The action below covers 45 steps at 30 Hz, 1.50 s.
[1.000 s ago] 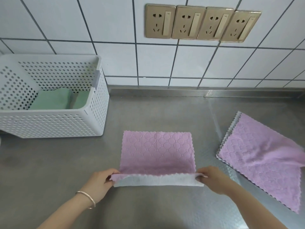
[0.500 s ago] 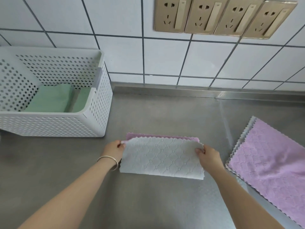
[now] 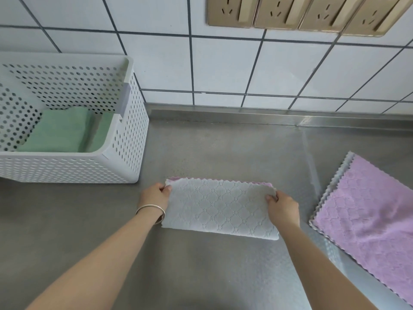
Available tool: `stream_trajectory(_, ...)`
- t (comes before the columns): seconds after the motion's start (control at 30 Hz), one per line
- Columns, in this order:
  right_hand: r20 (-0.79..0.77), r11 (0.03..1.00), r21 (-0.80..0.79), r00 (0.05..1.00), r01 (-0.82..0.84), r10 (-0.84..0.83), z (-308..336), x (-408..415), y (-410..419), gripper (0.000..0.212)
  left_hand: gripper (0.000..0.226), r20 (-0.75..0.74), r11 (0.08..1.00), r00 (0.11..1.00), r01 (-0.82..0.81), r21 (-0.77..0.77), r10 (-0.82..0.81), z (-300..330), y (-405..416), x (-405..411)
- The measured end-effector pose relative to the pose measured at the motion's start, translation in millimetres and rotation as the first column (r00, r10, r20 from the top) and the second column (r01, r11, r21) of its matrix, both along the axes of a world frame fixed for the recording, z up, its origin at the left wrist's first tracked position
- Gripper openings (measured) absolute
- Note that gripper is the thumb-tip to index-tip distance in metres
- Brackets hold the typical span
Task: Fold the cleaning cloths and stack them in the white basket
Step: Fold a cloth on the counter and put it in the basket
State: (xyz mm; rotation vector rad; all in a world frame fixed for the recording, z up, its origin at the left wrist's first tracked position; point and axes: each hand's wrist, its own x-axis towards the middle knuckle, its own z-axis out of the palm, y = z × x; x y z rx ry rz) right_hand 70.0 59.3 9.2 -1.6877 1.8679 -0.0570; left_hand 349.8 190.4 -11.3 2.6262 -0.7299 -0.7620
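The white basket (image 3: 125,166) stands at the left of the tabletop (image 3: 67,220) with green cloths (image 3: 60,128) inside. Your left hand (image 3: 155,195) pinches the far left corner of the half-folded cloth (image 3: 220,209); your right hand (image 3: 282,209) pinches the far right corner. Release unevenly and the top layer may slide askew. The unfolded purple cloth (image 3: 368,211) waits at right.
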Motion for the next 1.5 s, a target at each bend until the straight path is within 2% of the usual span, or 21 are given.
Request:
stream_trajectory(0.13, 0.054, 0.994, -0.033, 0.993, 0.104, -0.103, -1.3, 0.9, 4.2, 0.024, 0.03, 0.014, 0.998, 0.998, -0.067, -0.011, 0.067, -1.9, -0.3, -1.8)
stream_trajectory(0.2, 0.117, 0.98, -0.135, 0.985, 0.145, -0.129, 2.9, 1.1, 10.1, 0.029, 0.03, 0.022, 0.993, 0.993, -0.113, -0.039, 0.113, 1.5, -0.1, -6.3)
stream_trajectory(0.27, 0.101, 0.914, -0.405, 0.995, 0.017, 0.026, 7.0, 1.3, 19.5, 0.031, 0.03, 0.07, 0.982, 0.985, -0.149, -0.117, 0.157, 9.3, 3.4, -14.1)
stream_trajectory(0.3, 0.051, 0.842, -0.532, 0.989, -0.092, 0.14, 9.4, 3.0, 26.3, 0.031, 0.027, 0.166, 0.979, 0.977, -0.106, -0.176, 0.135, 11.8, 7.3, -18.8)
stream_trajectory(0.37, -0.062, 0.705, -0.643, 0.939, -0.298, 0.339, 9.3, 11.4, 48.5, 0.033, 0.02, 0.446, 0.959, 0.894, 0.168, -0.229, -0.05, 10.1, 18.0, -30.4)
stream_trajectory(0.4, -0.117, 0.665, -0.628, 0.894, -0.404, 0.433, 6.1, 16.1, 62.9, 0.036, 0.022, 0.542, 0.923, 0.822, 0.329, -0.201, -0.176, 6.8, 21.9, -39.3)
stream_trajectory(0.43, -0.17, 0.632, -0.58, 0.836, -0.514, 0.522, 1.2, 21.3, 77.5, 0.039, 0.031, 0.576, 0.867, 0.755, 0.475, -0.148, -0.315, 2.4, 24.8, -49.6)
stream_trajectory(0.5, -0.253, 0.576, -0.436, 0.708, -0.692, 0.659, -14.0, 30.8, 101.4, 0.044, 0.046, 0.552, 0.757, 0.643, 0.652, -0.032, -0.531, -10.0, 27.5, -67.2)
stream_trajectory(0.57, -0.293, 0.55, -0.31, 0.628, -0.775, 0.721, -28.5, 32.3, 111.5, 0.045, 0.054, 0.506, 0.722, 0.595, 0.687, 0.083, -0.624, -22.1, 30.0, -78.9)
stream_trajectory(0.7, -0.336, 0.586, -0.182, 0.61, -0.789, 0.717, -40.8, 17.0, 102.2, 0.056, 0.06, 0.469, 0.76, 0.631, 0.632, 0.15, -0.618, -38.2, 39.1, -78.3)
stream_trajectory(0.9, -0.389, 0.63, -0.153, 0.633, -0.761, 0.669, -39.3, -10.6, 69.6, 0.057, 0.066, 0.429, 0.787, 0.67, 0.585, 0.198, -0.606, -37.3, 39.4, -77.7)
stream_trajectory(1.0, -0.363, 0.726, -0.093, 0.702, -0.682, 0.613, -35.1, -20.2, 54.7, 0.058, 0.066, 0.385, 0.787, 0.689, 0.571, 0.233, -0.614, -32.6, 39.9, -76.6)
stream_trajectory(1.07, -0.339, 0.784, -0.071, 0.754, -0.616, 0.562, -31.2, -28.1, 48.1, 0.066, 0.066, 0.337, 0.792, 0.716, 0.555, 0.254, -0.611, -28.5, 39.1, -76.8)
stream_trajectory(1.13, -0.31, 0.784, -0.121, 0.773, -0.609, 0.553, -30.8, -32.5, 41.9, 0.082, 0.068, 0.325, 0.8, 0.731, 0.546, 0.248, -0.599, -25.0, 37.1, -77.8)
stream_trajectory(1.17, -0.294, 0.795, -0.097, 0.78, -0.599, 0.552, -28.0, -32.1, 40.7, 0.088, 0.068, 0.325, 0.805, 0.736, 0.545, 0.237, -0.594, -24.1, 37.2, -77.9)
stream_trajectory(1.23, -0.302, 0.816, -0.089, 0.797, -0.57, 0.524, -18.6, -27.6, 41.6, 0.093, 0.068, 0.298, 0.807, 0.75, 0.544, 0.231, -0.591, -21.8, 35.4, -79.9)
stream_trajectory(1.33, -0.229, 0.937, -0.17, 0.938, -0.304, 0.262, -4.4, -17.0, 47.1, 0.077, 0.08, 0.267, 0.828, 0.785, 0.514, 0.224, -0.56, -14.7, 31.4, -81.3)
stream_trajectory(1.4, -0.137, 0.974, -0.202, 0.988, -0.098, 0.071, 0.3, -13.2, 51.4, 0.069, 0.091, 0.296, 0.83, 0.776, 0.515, 0.213, -0.557, -8.4, 26.6, -81.6)
stream_trajectory(1.5, -0.127, 0.998, -0.018, 0.99, 0.062, -0.064, 2.5, -10.3, 52.0, 0.057, 0.087, 0.25, 0.803, 0.763, 0.563, 0.194, -0.596, 4.2, 16.0, -83.5)
